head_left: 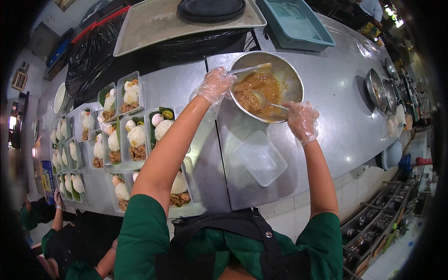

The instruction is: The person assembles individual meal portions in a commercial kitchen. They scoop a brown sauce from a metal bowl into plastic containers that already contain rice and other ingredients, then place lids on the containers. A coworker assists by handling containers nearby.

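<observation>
Now a ladle (259,99) is gripped by the right hand (303,122), a utensil (249,69) by the left hand (217,85), over the steel bowl (290,70); a clear container (261,158) is set near the table's (336,88) near edge, seemingly for reach.

Legible text, labels, numbers, signs: none. Long blue box (47,179) near the table's left end: any print on it too small and blurred to read.
</observation>
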`<state>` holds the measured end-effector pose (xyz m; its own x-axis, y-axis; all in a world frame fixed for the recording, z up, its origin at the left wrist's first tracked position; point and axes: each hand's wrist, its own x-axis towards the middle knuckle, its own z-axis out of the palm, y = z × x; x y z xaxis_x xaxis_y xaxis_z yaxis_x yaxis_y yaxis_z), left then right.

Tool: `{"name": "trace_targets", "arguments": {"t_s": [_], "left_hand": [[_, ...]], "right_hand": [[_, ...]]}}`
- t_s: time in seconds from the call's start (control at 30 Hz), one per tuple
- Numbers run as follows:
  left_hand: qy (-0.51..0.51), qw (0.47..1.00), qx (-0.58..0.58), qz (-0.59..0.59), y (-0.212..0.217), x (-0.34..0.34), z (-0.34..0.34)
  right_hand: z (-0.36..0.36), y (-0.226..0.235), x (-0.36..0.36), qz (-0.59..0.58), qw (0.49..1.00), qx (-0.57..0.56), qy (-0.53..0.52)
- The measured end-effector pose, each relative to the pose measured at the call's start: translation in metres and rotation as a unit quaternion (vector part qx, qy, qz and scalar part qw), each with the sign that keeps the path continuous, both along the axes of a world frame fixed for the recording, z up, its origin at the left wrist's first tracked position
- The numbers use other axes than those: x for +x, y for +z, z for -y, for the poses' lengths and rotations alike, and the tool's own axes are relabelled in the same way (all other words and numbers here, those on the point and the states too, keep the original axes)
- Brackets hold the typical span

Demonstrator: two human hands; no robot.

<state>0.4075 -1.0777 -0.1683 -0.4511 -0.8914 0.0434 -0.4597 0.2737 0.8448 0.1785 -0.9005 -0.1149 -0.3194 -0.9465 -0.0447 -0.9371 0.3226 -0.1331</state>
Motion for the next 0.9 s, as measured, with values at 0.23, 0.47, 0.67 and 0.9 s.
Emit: {"name": "trace_targets", "arguments": {"t_s": [0.23, 0.47, 0.67, 0.9], "left_hand": [[0.002, 0.985, 0.136, -0.109, 0.035, -0.011, -0.022], [-0.003, 0.977, 0.176, -0.121, 0.046, -0.012, -0.028], [0.000, 0.969, 0.211, -0.129, 0.041, 0.001, -0.036], [-0.030, 0.961, 0.243, -0.124, 0.031, 0.016, -0.044]], "right_hand": [[-0.029, 0.004, 0.000, 0.046, 0.996, -0.081, -0.015], [-0.051, 0.003, 0.004, 0.174, 0.980, -0.079, -0.063], [-0.050, -0.016, -0.014, 0.435, 0.897, -0.037, -0.069], [-0.065, -0.017, -0.016, 0.329, 0.934, -0.128, -0.061]]}}
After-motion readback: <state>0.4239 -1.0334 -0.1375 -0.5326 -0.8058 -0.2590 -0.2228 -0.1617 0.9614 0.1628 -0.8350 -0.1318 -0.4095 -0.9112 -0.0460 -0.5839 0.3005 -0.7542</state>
